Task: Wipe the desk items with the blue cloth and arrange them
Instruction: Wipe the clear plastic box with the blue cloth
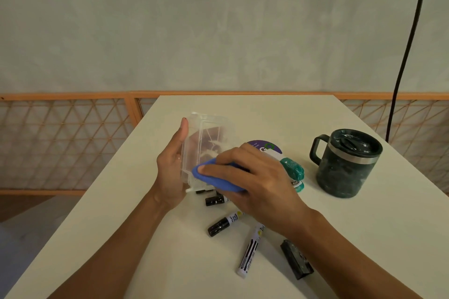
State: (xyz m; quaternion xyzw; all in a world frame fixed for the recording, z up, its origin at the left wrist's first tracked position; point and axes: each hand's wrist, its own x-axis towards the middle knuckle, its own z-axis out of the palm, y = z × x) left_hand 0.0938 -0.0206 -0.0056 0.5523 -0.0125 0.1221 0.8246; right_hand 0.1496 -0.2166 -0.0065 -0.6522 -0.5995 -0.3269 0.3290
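Box [215,132] in grasp of left hand [170,167], blue cloth [215,181] in grip of right hand [262,177] against it

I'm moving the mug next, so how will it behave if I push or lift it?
The mug looks squat and wide-based, so a push should slide it rather than tip it. Its steel band suggests insulated metal, probably heavyish for its size. The handle should give a firm grip; any contents are hidden under the lid.
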